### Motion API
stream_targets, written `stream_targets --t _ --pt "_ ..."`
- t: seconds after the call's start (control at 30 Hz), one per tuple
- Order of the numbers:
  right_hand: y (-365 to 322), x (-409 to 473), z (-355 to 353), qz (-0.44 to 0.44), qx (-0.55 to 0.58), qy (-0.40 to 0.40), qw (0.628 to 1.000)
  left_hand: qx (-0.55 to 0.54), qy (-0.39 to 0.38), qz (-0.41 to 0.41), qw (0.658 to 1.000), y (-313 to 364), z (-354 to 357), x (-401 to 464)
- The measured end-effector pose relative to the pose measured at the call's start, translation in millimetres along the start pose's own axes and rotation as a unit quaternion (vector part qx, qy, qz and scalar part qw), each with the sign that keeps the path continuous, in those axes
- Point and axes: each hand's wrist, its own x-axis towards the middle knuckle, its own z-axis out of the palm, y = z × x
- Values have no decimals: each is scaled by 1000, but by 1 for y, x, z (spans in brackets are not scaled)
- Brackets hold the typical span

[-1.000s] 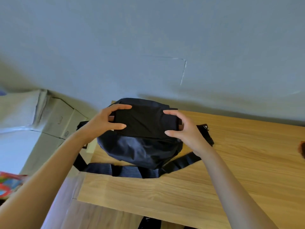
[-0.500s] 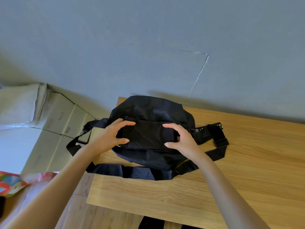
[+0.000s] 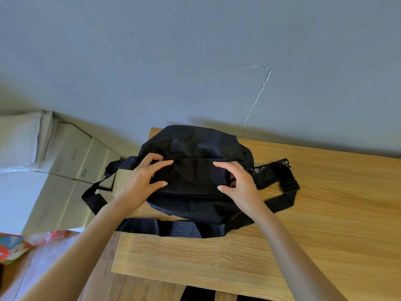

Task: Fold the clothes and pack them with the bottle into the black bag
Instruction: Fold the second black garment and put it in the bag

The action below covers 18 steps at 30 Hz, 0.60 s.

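Boxes [image 3: 71, 157]: cardboard, stacked on the floor at the far left beside the wall, clear of the work.
Strap [image 3: 95, 192]: black webbing hangs off the left edge of the tabletop [image 3: 325, 224]; another run of it lies flat along the near side of the bag.
Left hand [image 3: 138, 181]: resting on the left end of a folded black cloth [image 3: 193, 177], thumb and fingers curled around that end – pinching it, as far as I can tell.
Bag [image 3: 195, 140]: black, soft, sitting at the back left corner of the tabletop against the grey wall; its long axis runs left to right, across the person.
Cloth: lies on top of the bag at what looks like its opening, long side parallel to the bag; black on black, so whether it is partly inside I cannot tell.
Right hand [image 3: 240, 183]: on the right end of the cloth, fingers bent over the edge, mirroring the other hand.
Key relation: the opening lies directly under and just beyond both hands, each equally near – pressing down and away should seat the cloth.
Bottle: not in view.
Risk: soft sides may sag shut.
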Motion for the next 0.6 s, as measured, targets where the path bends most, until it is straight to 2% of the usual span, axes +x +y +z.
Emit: stream_targets --t 0.2,0.3,0.43,0.5,0.6 --pt "-2 3 2 17 -61 -34 997 31 -41 -10 999 1 -5 7" --pt "-5 3 -2 6 -90 -46 995 89 -49 -19 995 4 -6 7" --pt "-5 -3 -11 -39 -161 51 985 179 10 86 980 15 -3 3" --pt "1 -4 -16 -56 -209 97 972 203 -30 145 968 27 4 5" --pt "15 -2 -21 -64 -290 91 951 270 -114 201 935 42 23 9"
